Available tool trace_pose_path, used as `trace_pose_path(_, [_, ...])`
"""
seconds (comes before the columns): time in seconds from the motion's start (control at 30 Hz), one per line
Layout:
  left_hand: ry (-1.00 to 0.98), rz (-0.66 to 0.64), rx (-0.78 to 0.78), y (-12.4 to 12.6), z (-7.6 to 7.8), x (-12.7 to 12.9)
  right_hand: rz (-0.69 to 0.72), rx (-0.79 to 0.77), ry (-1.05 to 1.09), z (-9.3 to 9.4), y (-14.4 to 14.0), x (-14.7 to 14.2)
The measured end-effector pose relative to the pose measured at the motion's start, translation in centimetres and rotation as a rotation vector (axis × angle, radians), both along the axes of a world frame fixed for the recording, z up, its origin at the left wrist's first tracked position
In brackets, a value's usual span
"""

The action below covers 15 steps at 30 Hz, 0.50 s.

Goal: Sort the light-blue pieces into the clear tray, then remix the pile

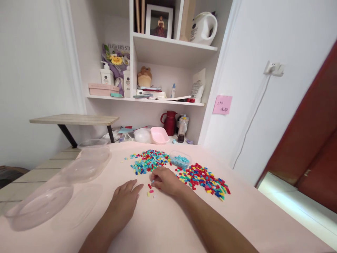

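Observation:
Two heaps of small coloured beads lie on the pink table (163, 225): one heap (149, 161) at centre, another (204, 177) to its right. Between them stands a small clear tub (179, 160) holding light-blue beads. My right hand (165, 181) rests by the near edge of the centre heap, its fingertips pinched on a light-blue bead. A few loose beads (150, 191) lie just below it. My left hand (125, 200) lies flat on the table to the left, fingers together, holding nothing.
Several empty clear plastic containers (86, 165) (39, 205) sit at the table's left. A pink tub (159, 135), a red jug (170, 123) and a bottle (182, 129) stand at the back under wall shelves. A wooden shelf (75, 120) juts out at left.

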<state>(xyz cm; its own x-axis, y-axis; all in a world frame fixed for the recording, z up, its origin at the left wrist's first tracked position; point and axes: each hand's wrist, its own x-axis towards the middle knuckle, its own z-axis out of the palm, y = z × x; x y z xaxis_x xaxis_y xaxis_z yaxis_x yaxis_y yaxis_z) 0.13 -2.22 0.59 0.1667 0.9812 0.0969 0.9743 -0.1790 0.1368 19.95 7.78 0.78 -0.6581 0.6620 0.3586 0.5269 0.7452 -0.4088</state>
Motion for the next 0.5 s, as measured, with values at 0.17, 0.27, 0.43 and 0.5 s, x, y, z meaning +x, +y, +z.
trace_pose_path(0.17, [0.030,0.021,-0.025,0.20,0.12,0.03,-0.005,-0.013,-0.013,0.40,-0.09,0.36])
trace_pose_path(0.27, [0.041,0.027,-0.021,0.33,0.04,-0.05,-0.011,-0.025,-0.015,0.55,-0.14,0.50])
trace_pose_path(0.43, [0.045,0.027,-0.009,0.48,-0.07,-0.17,-0.012,-0.036,-0.031,0.85,-0.18,0.63])
trace_pose_path(0.5, [0.046,0.026,0.000,0.56,-0.15,-0.21,-0.004,-0.040,-0.031,0.91,-0.14,0.69])
